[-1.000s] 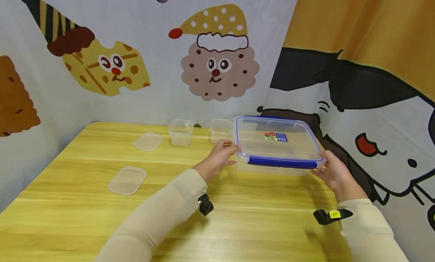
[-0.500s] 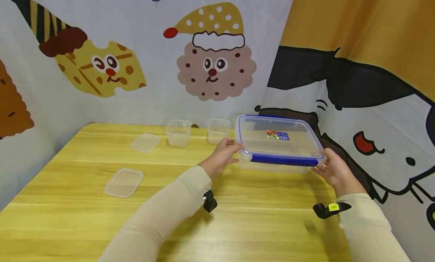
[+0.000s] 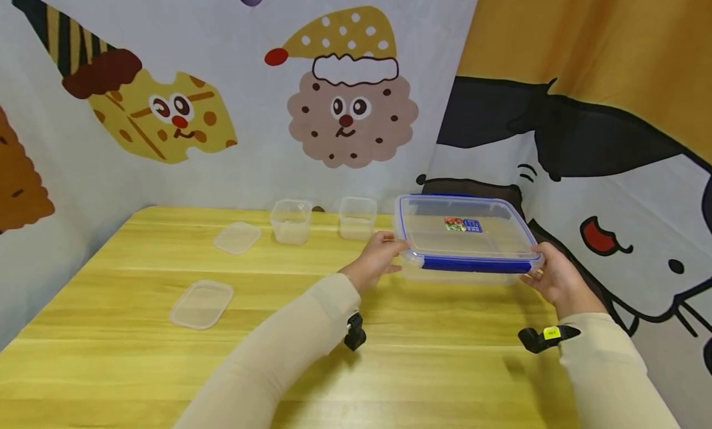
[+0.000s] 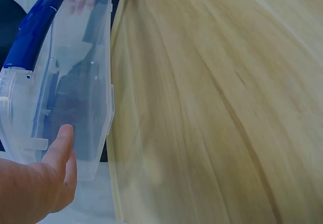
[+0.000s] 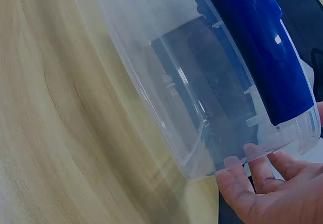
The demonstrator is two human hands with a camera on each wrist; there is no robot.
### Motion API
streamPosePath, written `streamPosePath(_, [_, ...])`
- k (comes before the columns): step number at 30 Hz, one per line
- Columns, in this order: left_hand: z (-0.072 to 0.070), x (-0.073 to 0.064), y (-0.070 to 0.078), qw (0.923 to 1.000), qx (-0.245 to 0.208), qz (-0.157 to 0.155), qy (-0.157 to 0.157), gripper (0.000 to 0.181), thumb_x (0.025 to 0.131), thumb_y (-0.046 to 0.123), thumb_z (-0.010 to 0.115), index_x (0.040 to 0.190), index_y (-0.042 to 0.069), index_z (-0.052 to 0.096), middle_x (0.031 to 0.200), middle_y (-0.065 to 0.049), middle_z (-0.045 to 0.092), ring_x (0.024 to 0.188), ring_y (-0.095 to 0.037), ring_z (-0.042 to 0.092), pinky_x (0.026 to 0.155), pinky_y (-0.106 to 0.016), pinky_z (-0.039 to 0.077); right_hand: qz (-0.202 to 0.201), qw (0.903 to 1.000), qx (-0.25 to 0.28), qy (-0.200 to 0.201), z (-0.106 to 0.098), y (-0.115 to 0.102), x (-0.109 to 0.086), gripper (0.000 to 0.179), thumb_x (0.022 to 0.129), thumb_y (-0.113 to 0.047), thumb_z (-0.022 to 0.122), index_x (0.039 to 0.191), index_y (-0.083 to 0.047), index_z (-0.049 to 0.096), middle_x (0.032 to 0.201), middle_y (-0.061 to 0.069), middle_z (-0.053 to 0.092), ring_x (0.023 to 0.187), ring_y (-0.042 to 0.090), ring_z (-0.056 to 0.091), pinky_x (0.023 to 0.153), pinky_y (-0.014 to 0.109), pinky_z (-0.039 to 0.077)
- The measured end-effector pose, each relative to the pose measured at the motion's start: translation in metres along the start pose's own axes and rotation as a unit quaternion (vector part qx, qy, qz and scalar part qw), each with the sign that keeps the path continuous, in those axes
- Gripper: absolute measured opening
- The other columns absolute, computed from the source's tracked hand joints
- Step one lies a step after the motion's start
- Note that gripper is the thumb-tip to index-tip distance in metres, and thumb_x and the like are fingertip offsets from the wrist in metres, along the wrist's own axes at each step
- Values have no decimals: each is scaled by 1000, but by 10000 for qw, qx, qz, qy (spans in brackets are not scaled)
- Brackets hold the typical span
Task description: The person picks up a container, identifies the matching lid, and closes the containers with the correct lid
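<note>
A large clear food storage box (image 3: pixel 473 237) with a lid on top, a blue seal line and a colourful label is at the back right of the table. My left hand (image 3: pixel 378 259) grips its left end, thumb on the lid rim and fingers lower down. At the opposite end my right hand (image 3: pixel 562 280) holds the box, its fingertips against the clear wall in the right wrist view. A blue clip (image 5: pixel 265 52) lies flat along the near long side. Through the clear walls no contents show. Whether the base touches the table cannot be told.
Two small clear tubs (image 3: pixel 292 222) stand along the back of the wooden table (image 3: pixel 345 379), left of the box. Two thin square lids (image 3: pixel 202 304) lie flat at the left. Printed curtains hang behind and to the right.
Both hands have shifted the storage box a little to the right, away from the small tubs. Their hold looks the same. The tubs and loose lids stay in place; the head view shifts slightly.
</note>
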State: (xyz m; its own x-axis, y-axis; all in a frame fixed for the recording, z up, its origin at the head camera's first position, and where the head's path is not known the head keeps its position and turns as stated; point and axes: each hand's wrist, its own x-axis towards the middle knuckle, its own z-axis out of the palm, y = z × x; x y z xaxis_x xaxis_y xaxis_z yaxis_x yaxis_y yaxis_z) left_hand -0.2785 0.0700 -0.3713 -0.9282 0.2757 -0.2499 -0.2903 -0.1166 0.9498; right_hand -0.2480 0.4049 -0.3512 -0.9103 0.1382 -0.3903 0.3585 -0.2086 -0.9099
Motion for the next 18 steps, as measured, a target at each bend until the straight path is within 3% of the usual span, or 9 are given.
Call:
streamPosePath(3, [3, 3, -1, 10000, -6, 17, -5, 64, 92, 22, 66, 143, 1, 34, 142, -16, 40, 127, -32, 46, 97, -45, 50, 90, 9999, -6, 62, -2, -1, 2, 16, 99, -31, 50, 111, -24, 42, 77, -10, 64, 73, 9, 64, 91, 40, 46])
streamPosePath(6, [5, 5, -3, 10000, -55, 20, -22, 65, 91, 23, 66, 144, 1, 34, 142, -17, 40, 127, -33, 45, 97, -45, 50, 156, 9998, 68, 78, -4, -2, 3, 15, 99, -30, 50, 110, -25, 42, 77, -10, 64, 74, 10, 64, 109, 49, 29])
streamPosePath(7, [5, 6, -2, 10000, -59, 21, -20, 66, 91, 23, 66, 144, 1, 33, 143, -17, 40, 127, -33, 44, 97, -45, 50, 147, 9998, 73, 57, -4, -2, 4, 15, 99, -29, 50, 111, -25, 42, 77, -10, 64, 74, 10, 64, 110, 49, 27])
streamPosePath(9, [7, 6, -2, 10000, -66, 20, -29, 66, 92, 23, 66, 145, 1, 32, 144, -17, 38, 128, -33, 43, 98, -45, 49, 155, 9998, 142, 7, -7, -2, 5, 11, 99, -28, 50, 108, -25, 45, 77, -10, 64, 74, 10, 63, 103, 46, 38])
streamPosePath(11, [8, 7, -2, 10000, -78, -3, -36, 66, 92, 23, 66, 145, 1, 32, 145, -17, 38, 129, -33, 43, 99, -45, 48, 164, 9997, 158, 14, -9, -2, 7, 11, 99, -28, 50, 108, -25, 45, 78, -10, 62, 74, 11, 62, 88, 41, 48])
streamPosePath(14, [10, 8, -2, 10000, -57, -16, -55, 67, 92, 23, 65, 146, 2, 31, 146, -16, 37, 130, -33, 43, 99, -45, 48, 238, 9995, 211, 44, -12, -2, 10, 12, 98, -28, 51, 108, -24, 45, 78, -9, 61, 75, 11, 61, 70, 32, 51])
streamPosePath(18, [12, 11, -2, 10000, -17, -39, -54, 67, 93, 23, 65, 146, 1, 30, 147, -17, 36, 130, -34, 43, 100, -44, 48, 324, 9991, 230, 158, -12, -3, 11, 17, 97, -29, 53, 110, -26, 43, 79, -10, 61, 75, 12, 60, 98, 43, 42])
